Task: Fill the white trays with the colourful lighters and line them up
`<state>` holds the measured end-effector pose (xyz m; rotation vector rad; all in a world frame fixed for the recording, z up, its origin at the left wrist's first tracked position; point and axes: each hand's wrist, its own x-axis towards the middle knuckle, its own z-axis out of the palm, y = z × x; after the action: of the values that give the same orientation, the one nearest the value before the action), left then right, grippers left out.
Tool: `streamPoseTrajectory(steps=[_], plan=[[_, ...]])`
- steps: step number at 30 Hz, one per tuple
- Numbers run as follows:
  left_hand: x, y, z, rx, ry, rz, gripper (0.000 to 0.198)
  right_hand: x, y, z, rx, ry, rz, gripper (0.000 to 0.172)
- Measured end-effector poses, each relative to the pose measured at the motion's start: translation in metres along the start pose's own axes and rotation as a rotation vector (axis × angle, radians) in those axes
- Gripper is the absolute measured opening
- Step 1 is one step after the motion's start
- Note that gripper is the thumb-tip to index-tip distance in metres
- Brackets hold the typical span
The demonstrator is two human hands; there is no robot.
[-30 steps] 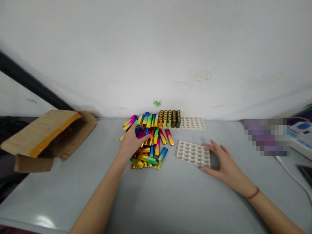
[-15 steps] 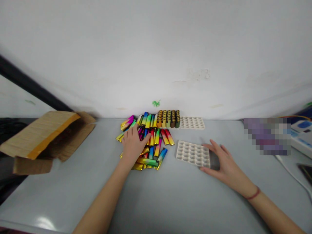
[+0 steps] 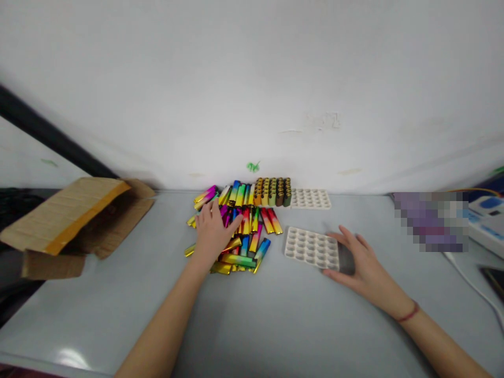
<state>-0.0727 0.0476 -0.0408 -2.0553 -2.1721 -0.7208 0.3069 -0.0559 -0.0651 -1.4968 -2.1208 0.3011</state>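
A pile of shiny, multicoloured lighters [image 3: 246, 223] lies in the middle of the grey table. Over the pile's left side is my left hand [image 3: 212, 231], palm down, its thumb spread away from the fingers; the lighters under it are hidden. My right hand [image 3: 362, 268] spans the right end of a white tray with rows of round pockets [image 3: 311, 248], thumb at the near edge and fingers at the far edge. This tray's visible pockets hold nothing, and it rests on the table to the right of the pile.
Against the wall stands a block of upright lighters with gold tops [image 3: 272, 191], beside a second white pocketed tray [image 3: 311, 199]. An open cardboard box [image 3: 66, 215] is at the left. A blurred purple item [image 3: 429, 220], a white cable [image 3: 468, 275] and a white device [image 3: 488, 220] sit at the right.
My left hand has shifted slightly left and toward me over the pile, and a gold lighter end now shows further out at its left. My right hand and its tray have stayed put.
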Motion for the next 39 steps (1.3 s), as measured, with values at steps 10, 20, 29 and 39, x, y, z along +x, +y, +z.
streamPoseTrajectory(steps=[10,20,29,39], plan=[[-0.011,0.026,-0.018,-0.103,0.154,0.138,0.063,0.002,0.010,-0.017,0.014,0.052,0.021,0.046],[-0.075,0.093,-0.016,-0.462,-0.232,0.962,0.021,-0.002,0.047,-0.037,-0.184,0.181,0.027,0.036],[-0.087,0.094,-0.007,-0.482,-0.374,1.030,0.021,-0.003,0.068,-0.038,-0.290,0.231,0.090,0.041],[-0.088,0.096,-0.002,-0.512,-0.414,0.994,0.019,0.014,0.068,-0.028,-0.344,0.275,0.131,0.041]])
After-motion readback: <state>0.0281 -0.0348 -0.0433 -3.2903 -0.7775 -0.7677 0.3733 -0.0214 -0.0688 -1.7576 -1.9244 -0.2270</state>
